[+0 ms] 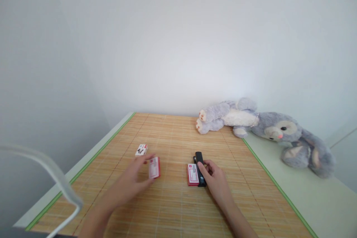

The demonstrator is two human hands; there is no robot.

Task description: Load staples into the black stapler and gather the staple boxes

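A small red-and-white box (154,167) is pinched between the thumb and fingers of my left hand (135,178), its labelled white face turned up. My right hand (214,178) is closed around a black stapler (200,169) that points away from me, the thumb lying on its top. Close against the stapler's left side is a second red-and-white box (192,174), flat on the mat. Just beyond my left hand lies a smaller white box (141,150) with a dark picture and a bit of red on it.
A bamboo mat (173,212) with green edging covers much of the white table (315,193). At the back right a grey plush rabbit (241,117) lies on its side against the wall. A blurred white cable or strap (63,182) crosses the lower left.
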